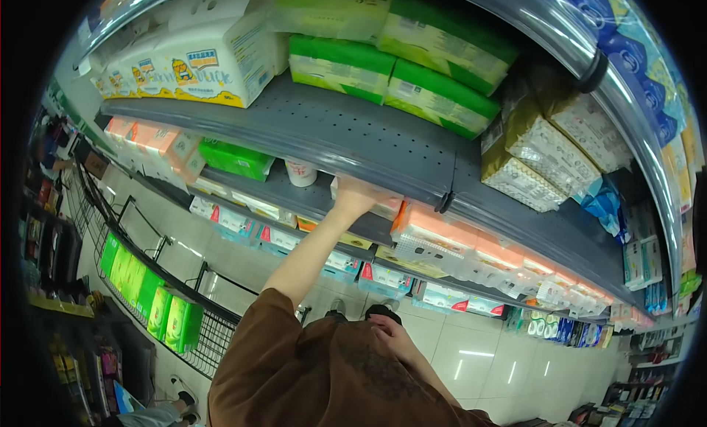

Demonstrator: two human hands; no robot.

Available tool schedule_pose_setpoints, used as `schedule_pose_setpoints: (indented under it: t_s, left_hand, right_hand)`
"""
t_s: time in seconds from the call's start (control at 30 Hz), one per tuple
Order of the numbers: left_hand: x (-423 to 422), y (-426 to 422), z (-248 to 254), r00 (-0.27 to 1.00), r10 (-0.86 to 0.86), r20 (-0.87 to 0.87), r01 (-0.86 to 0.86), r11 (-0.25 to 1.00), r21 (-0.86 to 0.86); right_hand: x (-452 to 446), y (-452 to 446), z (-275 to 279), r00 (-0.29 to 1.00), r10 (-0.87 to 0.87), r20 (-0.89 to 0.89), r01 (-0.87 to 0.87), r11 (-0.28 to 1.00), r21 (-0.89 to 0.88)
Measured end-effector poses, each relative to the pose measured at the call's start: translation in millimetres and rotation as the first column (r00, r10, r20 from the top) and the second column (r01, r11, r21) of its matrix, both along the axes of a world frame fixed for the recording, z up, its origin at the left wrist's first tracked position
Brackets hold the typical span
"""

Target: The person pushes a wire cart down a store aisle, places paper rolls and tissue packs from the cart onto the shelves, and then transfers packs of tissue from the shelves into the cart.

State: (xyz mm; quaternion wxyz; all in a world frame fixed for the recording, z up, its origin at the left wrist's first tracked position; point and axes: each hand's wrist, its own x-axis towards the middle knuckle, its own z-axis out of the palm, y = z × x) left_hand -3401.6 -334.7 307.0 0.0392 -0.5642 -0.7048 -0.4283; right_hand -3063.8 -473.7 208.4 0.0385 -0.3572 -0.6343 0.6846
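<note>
My left hand (357, 195) reaches under the edge of the grey perforated shelf (353, 125), at a pale pink pack (385, 206) on the level below. Its fingers are hidden by the shelf edge. A white paper cup (300, 172) stands on the lower level to the left of it, and a green pack (234, 159) lies farther left. Orange and white tissue packs (438, 232) line the lower level on the right. My right hand (390, 334) rests close to my body in front of the brown top, its fingers bent; whether they hold anything is not clear.
A black wire cart (213, 346) with green packs (158, 302) stands at the left. White duck-print packs (210, 66), green packs (442, 95) and gold-white packs (549, 154) sit on the upper shelf. Another person's leg and shoe (184, 397) show at the bottom left.
</note>
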Motion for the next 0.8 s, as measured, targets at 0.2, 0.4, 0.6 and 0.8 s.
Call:
schedule_pose_setpoints:
  t_s: [0.2,0.4,0.6,0.8]
  left_hand:
    - [-25.4,57.5,-37.7,0.988,0.094,-0.120,-0.120,0.963,-0.241]
    - [-25.7,91.5,-63.6,0.986,0.125,-0.111,-0.151,0.949,-0.276]
    - [-23.0,93.7,-74.0,0.988,0.140,-0.064,-0.152,0.957,-0.248]
    - [9.9,26.9,-60.0,0.982,-0.060,-0.176,-0.039,0.858,-0.513]
  right_hand:
    - [10.0,7.0,-2.4,0.991,-0.135,-0.025,0.135,0.991,-0.008]
    - [27.4,4.8,-6.1,0.971,-0.240,0.022,0.240,0.971,-0.001]
    - [50.6,-10.3,-2.6,0.913,-0.391,0.114,0.395,0.918,-0.015]
    - [77.7,-1.2,-27.3,0.912,-0.344,0.224,0.282,0.921,0.268]
